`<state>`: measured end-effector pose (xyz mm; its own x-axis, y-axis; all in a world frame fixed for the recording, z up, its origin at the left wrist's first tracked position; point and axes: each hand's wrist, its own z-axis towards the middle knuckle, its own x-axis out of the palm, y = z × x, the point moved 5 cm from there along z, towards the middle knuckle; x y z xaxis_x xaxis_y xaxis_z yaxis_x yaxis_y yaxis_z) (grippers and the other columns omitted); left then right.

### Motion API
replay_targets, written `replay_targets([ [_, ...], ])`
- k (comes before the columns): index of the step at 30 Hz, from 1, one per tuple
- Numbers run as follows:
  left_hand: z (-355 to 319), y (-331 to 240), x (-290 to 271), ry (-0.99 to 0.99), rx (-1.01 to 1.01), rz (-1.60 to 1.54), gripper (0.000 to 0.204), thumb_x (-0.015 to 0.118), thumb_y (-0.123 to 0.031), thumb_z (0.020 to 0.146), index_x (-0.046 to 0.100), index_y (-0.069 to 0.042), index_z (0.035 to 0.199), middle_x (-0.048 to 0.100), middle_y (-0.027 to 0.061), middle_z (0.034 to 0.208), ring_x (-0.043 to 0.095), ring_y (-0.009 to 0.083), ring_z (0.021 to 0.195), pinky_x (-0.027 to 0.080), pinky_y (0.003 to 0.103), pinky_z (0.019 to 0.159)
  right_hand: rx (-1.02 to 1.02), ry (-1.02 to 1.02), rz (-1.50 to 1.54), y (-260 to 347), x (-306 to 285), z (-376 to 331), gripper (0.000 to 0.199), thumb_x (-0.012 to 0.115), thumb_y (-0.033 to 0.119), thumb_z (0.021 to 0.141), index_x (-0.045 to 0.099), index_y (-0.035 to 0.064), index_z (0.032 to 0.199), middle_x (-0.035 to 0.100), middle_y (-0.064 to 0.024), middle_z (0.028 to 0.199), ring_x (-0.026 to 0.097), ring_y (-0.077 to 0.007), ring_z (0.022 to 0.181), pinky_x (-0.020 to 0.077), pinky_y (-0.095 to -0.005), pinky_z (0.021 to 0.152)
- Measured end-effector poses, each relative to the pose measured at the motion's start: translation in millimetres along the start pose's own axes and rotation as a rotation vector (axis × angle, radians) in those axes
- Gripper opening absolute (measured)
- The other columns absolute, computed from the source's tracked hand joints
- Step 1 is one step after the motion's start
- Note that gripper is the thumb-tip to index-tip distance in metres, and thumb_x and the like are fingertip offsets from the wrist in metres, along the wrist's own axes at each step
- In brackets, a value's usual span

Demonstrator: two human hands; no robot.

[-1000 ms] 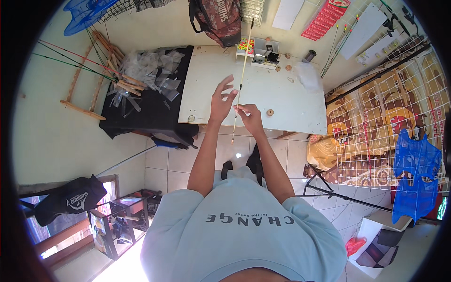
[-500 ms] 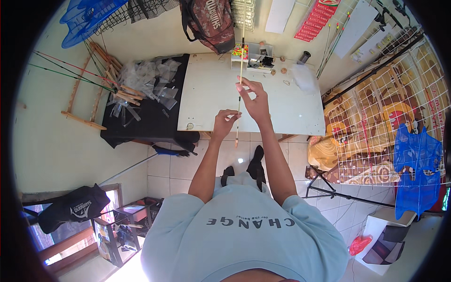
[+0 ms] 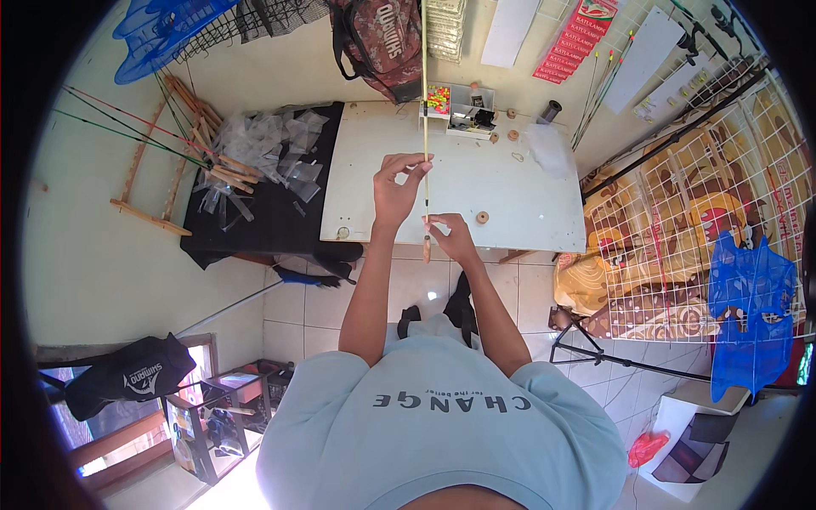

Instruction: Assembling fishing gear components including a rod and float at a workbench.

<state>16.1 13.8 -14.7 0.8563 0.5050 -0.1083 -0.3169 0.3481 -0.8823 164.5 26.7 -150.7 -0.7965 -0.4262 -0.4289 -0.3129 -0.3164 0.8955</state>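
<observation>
A thin pale-yellow fishing rod (image 3: 426, 127) with dark bands runs away from me over the white table, its short brown grip end (image 3: 427, 252) pointing toward me. Higher up on the rod, my left hand (image 3: 398, 189) pinches it between thumb and fingertips. Close to the grip, my right hand (image 3: 454, 236) has its thumb and fingers closed on the rod. Just right of the rod, a small round wooden spool (image 3: 483, 218) lies on the table.
The white table (image 3: 365, 187) bears a compartment box (image 3: 470, 119) of bright beads and small parts. At its left, a black-draped table (image 3: 255, 217) holds clear plastic sleeves (image 3: 263, 140) and wooden-handled rods (image 3: 223, 163). A white wire grid (image 3: 680, 246) leans at the right.
My hands have swapped places on the rod: the left has moved up along it, the right down near the grip. The rod has shifted slightly left, and the spool has come into view.
</observation>
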Motion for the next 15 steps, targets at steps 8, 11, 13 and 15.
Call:
replay_targets([
  [8, 12, -4, -16, -0.081, 0.046, -0.056, 0.019, 0.072, -0.01, 0.079, 0.071, -0.008, 0.098, 0.069, 0.004, 0.094, 0.056, 0.0136, 0.085, 0.048, 0.026, 0.07, -0.046, -0.049, -0.068, 10, 3, 11, 0.016, 0.065, 0.012, 0.083, 0.072, 0.0121, 0.097, 0.07, -0.0065, 0.091, 0.059, -0.02, 0.089, 0.046, -0.0326, 0.08],
  [11, 8, 11, -17, -0.047, -0.018, 0.014, 0.03, 0.072, -0.013, 0.079, 0.067, -0.009, 0.108, 0.068, 0.004, 0.1, 0.056, 0.0144, 0.089, 0.048, 0.027, 0.071, -0.159, -0.118, -0.137, 27, -8, 21, 0.018, 0.064, 0.009, 0.081, 0.072, 0.0125, 0.097, 0.07, -0.004, 0.087, 0.059, -0.0201, 0.085, 0.0473, -0.0326, 0.078],
  [13, 0, 27, -14, -0.006, -0.046, 0.074, 0.035, 0.072, -0.014, 0.079, 0.065, -0.01, 0.113, 0.067, 0.0036, 0.103, 0.056, 0.0148, 0.091, 0.049, 0.028, 0.072, -0.15, -0.167, -0.162, 44, -15, 27, 0.02, 0.065, 0.009, 0.08, 0.073, 0.0156, 0.097, 0.07, 0.0013, 0.084, 0.054, -0.0186, 0.088, 0.0416, -0.0344, 0.082],
  [15, -15, 49, -12, 0.053, -0.16, 0.077, 0.041, 0.072, -0.016, 0.079, 0.062, -0.013, 0.118, 0.067, 0.0017, 0.102, 0.056, 0.0153, 0.096, 0.049, 0.029, 0.073, -0.208, -0.341, -0.403, 72, -27, 29, 0.011, 0.066, 0.017, 0.081, 0.073, 0.0161, 0.091, 0.07, 0.0056, 0.083, 0.05, -0.0178, 0.092, 0.0321, -0.035, 0.088],
])
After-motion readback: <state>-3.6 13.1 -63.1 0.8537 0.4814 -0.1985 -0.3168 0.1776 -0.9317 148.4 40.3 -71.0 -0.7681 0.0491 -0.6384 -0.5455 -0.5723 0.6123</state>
